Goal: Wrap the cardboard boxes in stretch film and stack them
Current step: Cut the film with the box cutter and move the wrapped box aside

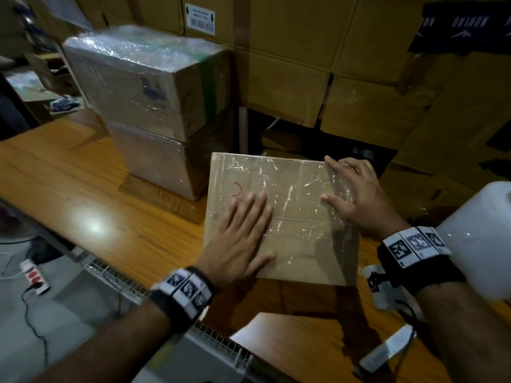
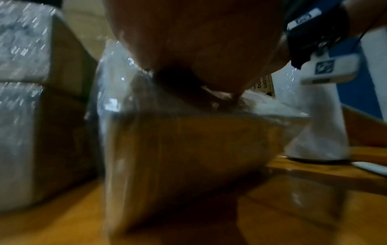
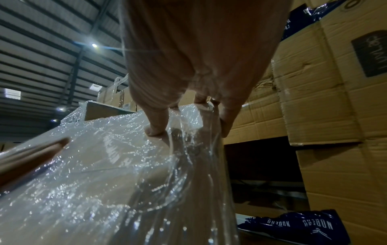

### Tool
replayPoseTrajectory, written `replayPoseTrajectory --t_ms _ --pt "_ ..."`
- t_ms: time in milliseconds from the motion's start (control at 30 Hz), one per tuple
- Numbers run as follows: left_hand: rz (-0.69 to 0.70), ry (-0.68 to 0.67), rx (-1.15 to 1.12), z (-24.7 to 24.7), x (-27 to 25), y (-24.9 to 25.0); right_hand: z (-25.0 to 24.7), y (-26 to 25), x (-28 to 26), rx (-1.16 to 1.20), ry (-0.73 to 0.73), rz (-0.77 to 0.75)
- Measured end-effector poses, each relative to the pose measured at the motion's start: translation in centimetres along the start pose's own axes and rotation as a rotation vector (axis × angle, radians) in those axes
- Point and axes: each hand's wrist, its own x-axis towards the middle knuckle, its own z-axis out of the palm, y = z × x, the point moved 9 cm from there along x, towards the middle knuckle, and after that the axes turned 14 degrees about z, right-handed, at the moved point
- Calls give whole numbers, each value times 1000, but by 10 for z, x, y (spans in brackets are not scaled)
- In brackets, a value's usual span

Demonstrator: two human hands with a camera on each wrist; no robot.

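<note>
Left hand (image 1: 240, 239) flat on box (image 1: 293, 217); right hand (image 1: 359, 194) spread; right-wrist view shows loose film (image 3: 167, 174).

Wooden table (image 1: 83, 189); stacked cartons (image 1: 373, 51) behind; corrugated roof (image 3: 41, 49).

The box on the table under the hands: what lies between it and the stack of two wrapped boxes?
Only a bare strip of wooden table lies between the box and the stack of two wrapped boxes; they do not touch. The head view shows this.
</note>
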Motion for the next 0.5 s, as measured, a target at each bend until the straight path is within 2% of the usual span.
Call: replayPoseTrajectory --t_ms 100,167,200,267,333,400,500 --pt "122 -89 -104 21 -50 38 1 1 -1 17 2 -10" --pt "159 -78 -264 15 -71 48 1 0 -2 36 3 -22" --pt "160 -21 -323 3 -72 41 1 0 -2 36 6 -20" --pt "103 162 -274 -30 -58 7 2 0 -2 25 2 -13" --pt "-67 273 -158 -56 -36 -48 2 1 -1 25 -5 0" --pt "-162 244 -113 -60 -15 -89 2 1 -1 21 -11 4" --pt "-104 194 -124 -34 -5 -93 2 3 0 14 -4 9"
